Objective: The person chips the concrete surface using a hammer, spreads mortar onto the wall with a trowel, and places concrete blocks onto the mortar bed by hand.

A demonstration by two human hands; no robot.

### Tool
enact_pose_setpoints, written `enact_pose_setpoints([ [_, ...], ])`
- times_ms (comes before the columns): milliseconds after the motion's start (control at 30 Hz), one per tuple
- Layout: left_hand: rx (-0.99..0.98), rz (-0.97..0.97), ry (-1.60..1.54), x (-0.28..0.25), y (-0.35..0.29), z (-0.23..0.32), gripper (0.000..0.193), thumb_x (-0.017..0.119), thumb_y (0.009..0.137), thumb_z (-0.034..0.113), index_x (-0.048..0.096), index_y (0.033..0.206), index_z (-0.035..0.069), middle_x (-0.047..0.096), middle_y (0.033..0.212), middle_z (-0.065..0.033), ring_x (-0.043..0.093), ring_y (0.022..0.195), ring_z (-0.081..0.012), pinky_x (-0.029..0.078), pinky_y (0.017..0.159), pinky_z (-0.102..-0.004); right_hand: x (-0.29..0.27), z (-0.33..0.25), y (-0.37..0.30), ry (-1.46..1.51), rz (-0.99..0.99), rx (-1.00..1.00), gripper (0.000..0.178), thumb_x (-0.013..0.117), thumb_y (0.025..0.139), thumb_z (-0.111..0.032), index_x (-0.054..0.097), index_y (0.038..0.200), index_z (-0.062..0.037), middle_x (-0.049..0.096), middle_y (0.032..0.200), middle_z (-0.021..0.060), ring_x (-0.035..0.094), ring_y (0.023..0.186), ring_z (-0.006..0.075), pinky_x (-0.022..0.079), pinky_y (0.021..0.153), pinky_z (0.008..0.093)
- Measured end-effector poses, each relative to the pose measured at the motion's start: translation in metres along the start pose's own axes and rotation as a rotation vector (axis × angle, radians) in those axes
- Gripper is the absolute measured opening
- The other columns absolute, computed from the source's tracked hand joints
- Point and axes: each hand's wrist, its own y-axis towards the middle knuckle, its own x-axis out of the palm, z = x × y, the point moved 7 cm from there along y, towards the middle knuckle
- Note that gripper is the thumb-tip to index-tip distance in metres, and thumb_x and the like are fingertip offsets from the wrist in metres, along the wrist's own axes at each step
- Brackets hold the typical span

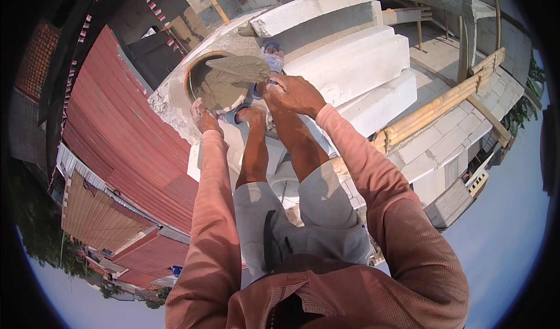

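My right hand [294, 95] is closed round the handle of a trowel, whose blade [242, 68] is coated in wet grey mortar. The blade lies over the right part of a round bucket [188, 84] with an orange-brown rim. Grey mortar [217, 90] fills much of what shows inside the bucket. At the bucket's near edge, my left hand [205, 118] grips the rim, with its fingers bent over it. Both of my feet, in sandals, stand just right of and below the bucket.
Long white blocks [350, 60] lie stacked to the right, with a mortar-topped wall beside them. Bamboo poles [440, 110] run along a lower block surface farther right. Red corrugated roofing [116, 113] drops away on the left, below the white, mortar-spattered ledge [169, 98].
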Motion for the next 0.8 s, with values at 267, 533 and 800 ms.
enact_pose_setpoints([
  [267,-0.269,0.019,0.324,-0.086,0.080,-0.062,0.016,0.058,0.095,0.030,0.060,0.108,0.021,0.055,0.084,0.0025,0.054,0.072,-0.0162,0.048,0.069,-0.0371,0.062,0.028,0.024,0.001,-0.169,0.103,0.044,0.051,0.092,-0.038,0.062,0.116,-0.0032,0.067,0.114,0.0204,0.063,0.109,0.0356,0.048,0.095,0.0448],
  [533,-0.313,0.095,0.313,-0.126,0.172,-0.082,0.047,0.048,0.093,0.051,0.050,0.131,0.024,0.055,0.123,0.0022,0.054,0.111,-0.0174,0.042,0.091,-0.0468,0.097,0.014,0.031,0.130,-0.228,0.085,0.042,0.053,0.089,-0.035,0.062,0.114,-0.0021,0.066,0.112,0.0225,0.063,0.109,0.0365,0.047,0.098,0.0458],
  [800,-0.242,-0.129,0.056,-0.083,0.135,-0.072,0.043,0.055,0.090,0.050,0.053,0.121,0.020,0.058,0.121,-0.0048,0.057,0.103,-0.0242,0.042,0.098,-0.0451,0.121,0.030,0.021,-0.081,-0.167,0.036,0.041,0.049,0.095,-0.036,0.058,0.119,-0.0050,0.064,0.119,0.0193,0.063,0.109,0.0358,0.050,0.092,0.0469],
])
